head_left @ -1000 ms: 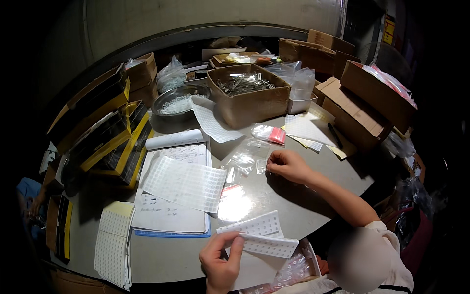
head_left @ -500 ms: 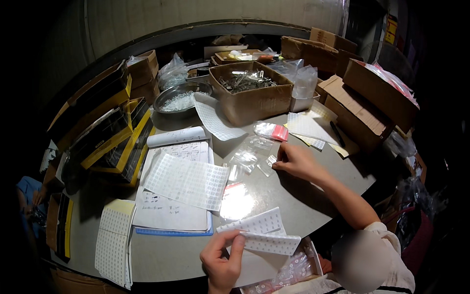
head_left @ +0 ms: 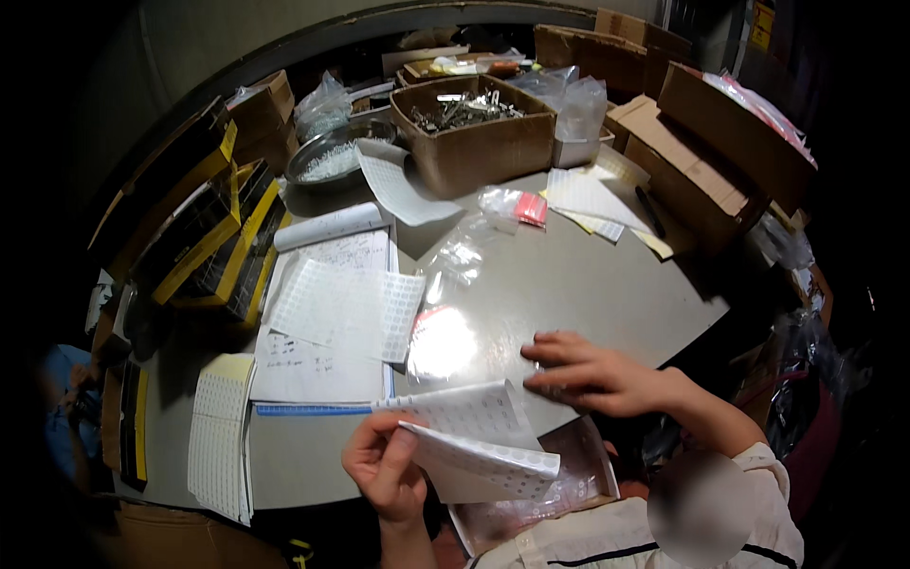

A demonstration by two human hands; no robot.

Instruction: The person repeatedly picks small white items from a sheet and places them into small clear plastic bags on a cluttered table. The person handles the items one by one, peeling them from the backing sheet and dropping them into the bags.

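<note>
My left hand (head_left: pixel 387 467) pinches a folded sheet of small round labels (head_left: pixel 479 446) between thumb and fingers at the front table edge. The sheet's right side curls over. To its right, my right hand (head_left: pixel 599 377) hovers palm down above the table edge, fingers stretched and slightly apart. A faint clear glint shows by its fingertips; what it is I cannot make out. Under both hands, partly hidden by the sheet, stands an open box (head_left: pixel 597 474) with small clear bags in it. Clear plastic bags (head_left: pixel 460 256) lie on the tabletop beyond my hands.
A notebook (head_left: pixel 318 375) with a loose label sheet (head_left: pixel 332 303) on it lies left. Behind stand a carton of metal parts (head_left: pixel 479 156) and a round pan of clear pieces (head_left: pixel 332 161). Black-and-yellow boxes (head_left: pixel 213 237) are stacked left, brown cartons (head_left: pixel 697 156) right. Another person's hand (head_left: pixel 81 375) shows far left.
My right hand has drawn back from the clear bags toward the front box, its pinch now spread. My left hand has shifted slightly left and up with the label sheet. The view has tilted.
</note>
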